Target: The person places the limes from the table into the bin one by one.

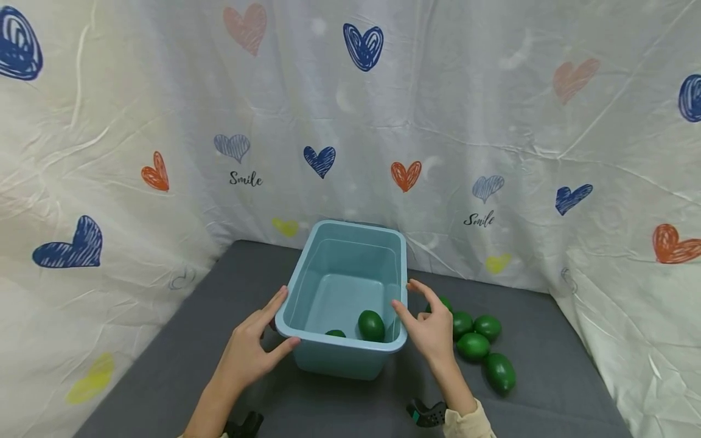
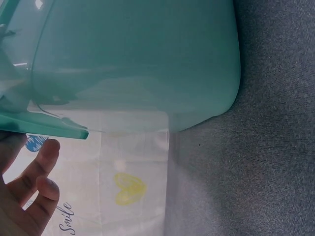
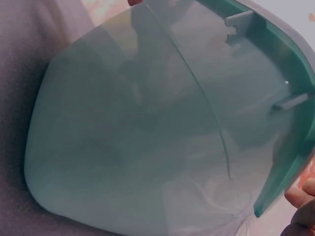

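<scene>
A light blue tub (image 1: 342,359) stands on the grey worktop (image 1: 558,359), between the two hands and close to the curtain behind. Inside it, two green fruits (image 1: 371,326) lie at the near end, one in plain sight and the other mostly hidden by the near wall. The left hand (image 1: 251,344) is at the tub's near left corner, its grip spread: the thumb reaches the front rim and the fingers lie along the left side. The right hand (image 1: 432,328) is at the right rim, its grip also spread, with the thumb toward the inside and the index finger toward the outside. Just beyond that hand, to the right of the tub, five more fruits (image 1: 473,347) show in a loose group, the farthest partly covered by the fingers. A black strap (image 1: 429,413) and a cream sleeve (image 1: 470,423) show at the right wrist. Behind the worktop hangs a white curtain (image 1: 493,121) printed with blue, orange and yellow hearts and the word "Smile".
</scene>
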